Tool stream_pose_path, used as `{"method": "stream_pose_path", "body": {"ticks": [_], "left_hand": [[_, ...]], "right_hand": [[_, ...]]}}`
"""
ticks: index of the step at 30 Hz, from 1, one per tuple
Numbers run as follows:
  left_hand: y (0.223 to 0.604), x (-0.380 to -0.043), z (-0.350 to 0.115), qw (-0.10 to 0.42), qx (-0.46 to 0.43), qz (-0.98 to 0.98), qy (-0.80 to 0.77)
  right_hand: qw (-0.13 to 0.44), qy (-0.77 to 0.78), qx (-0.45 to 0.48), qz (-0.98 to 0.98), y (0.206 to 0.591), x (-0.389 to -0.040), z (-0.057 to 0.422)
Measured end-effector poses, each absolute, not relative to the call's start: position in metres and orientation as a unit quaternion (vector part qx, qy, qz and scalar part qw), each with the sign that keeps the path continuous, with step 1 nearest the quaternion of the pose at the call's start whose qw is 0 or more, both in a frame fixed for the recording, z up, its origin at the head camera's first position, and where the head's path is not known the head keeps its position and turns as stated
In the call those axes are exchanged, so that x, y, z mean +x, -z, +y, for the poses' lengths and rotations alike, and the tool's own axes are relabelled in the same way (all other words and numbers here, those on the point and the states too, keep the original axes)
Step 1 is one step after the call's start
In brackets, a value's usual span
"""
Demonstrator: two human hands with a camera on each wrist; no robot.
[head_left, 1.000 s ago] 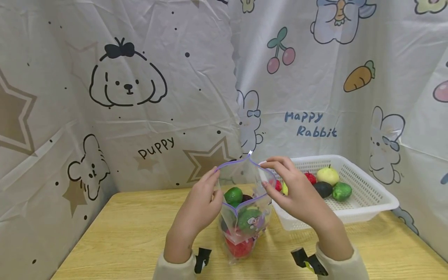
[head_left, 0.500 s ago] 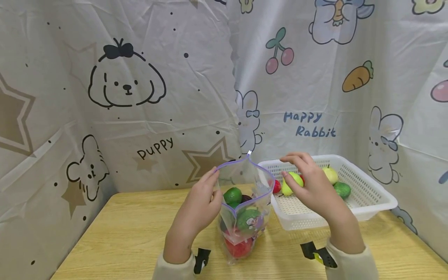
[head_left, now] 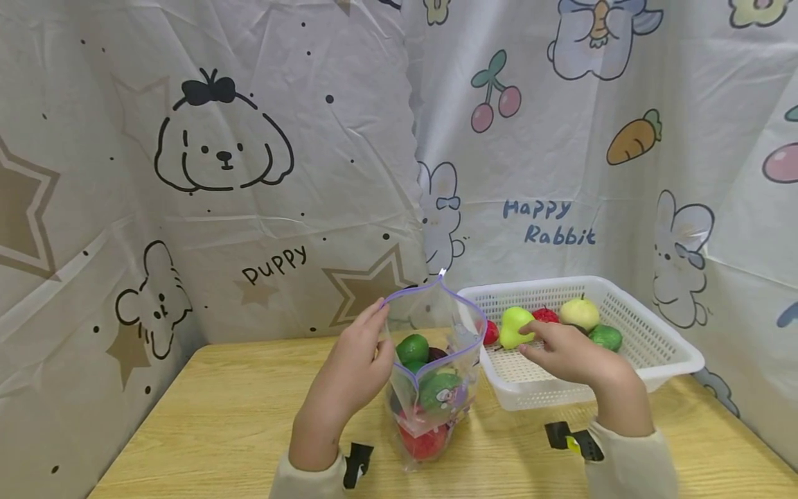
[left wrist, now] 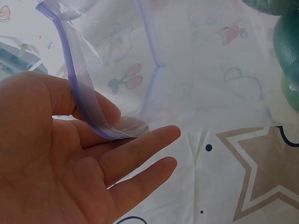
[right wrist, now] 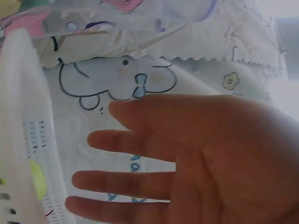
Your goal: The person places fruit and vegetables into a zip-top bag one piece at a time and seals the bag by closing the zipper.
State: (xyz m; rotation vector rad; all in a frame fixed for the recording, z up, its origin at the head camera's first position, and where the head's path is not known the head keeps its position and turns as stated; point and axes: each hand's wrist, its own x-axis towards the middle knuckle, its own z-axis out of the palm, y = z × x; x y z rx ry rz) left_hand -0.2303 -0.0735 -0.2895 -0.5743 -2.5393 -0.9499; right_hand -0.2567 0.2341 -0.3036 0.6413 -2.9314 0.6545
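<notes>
A clear zip bag [head_left: 408, 409] with a purple zip edge stands with its mouth spread, holding green, dark and red produce. My left hand [head_left: 358, 353] pinches the left of its mouth; in the left wrist view the zip edge [left wrist: 74, 88] lies between thumb and fingers, with other fingers [left wrist: 140, 154] extended. My right hand [head_left: 567, 350] is over the white basket [head_left: 676, 371], fingertips right at a yellow-green pear [head_left: 515, 326]. In the right wrist view the right hand [right wrist: 187, 154] has its fingers spread and straight, holding nothing.
Also in the basket are a small red fruit [head_left: 490, 333], a bumpy red one [head_left: 546, 315], a pale yellow pear-like fruit [head_left: 580, 313] and a green one [head_left: 606, 337]. Bag and basket stand on a wooden table [head_left: 249, 416]. A patterned curtain [head_left: 349, 138] hangs behind.
My right hand has let go of the bag's right edge and moved right and down over the basket to the pear. The left hand keeps its pinch on the bag.
</notes>
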Motion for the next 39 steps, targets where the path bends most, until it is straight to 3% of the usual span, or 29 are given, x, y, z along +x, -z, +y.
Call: {"method": "stream_pose_path", "body": {"ticks": [7,24,33,39], "left_hand": [[0.290,-0.230,-0.074,0.180,-0.201,-0.902,0.337],[0.291,-0.231,-0.075,0.179,-0.203,-0.902,0.336],[0.291,-0.231,-0.074,0.175,-0.203,-0.903,0.335],[0.291,-0.231,-0.074,0.176,-0.203,-0.904,0.333]], "right_hand": [[-0.044,-0.200,0.165,-0.965,0.310,-0.261,0.237],[-0.068,-0.209,0.125,-0.967,0.309,-0.258,0.233],[-0.116,-0.233,0.233,-0.937,0.310,-0.259,0.222],[-0.091,-0.240,0.249,-0.934,0.313,-0.261,0.205]]}}
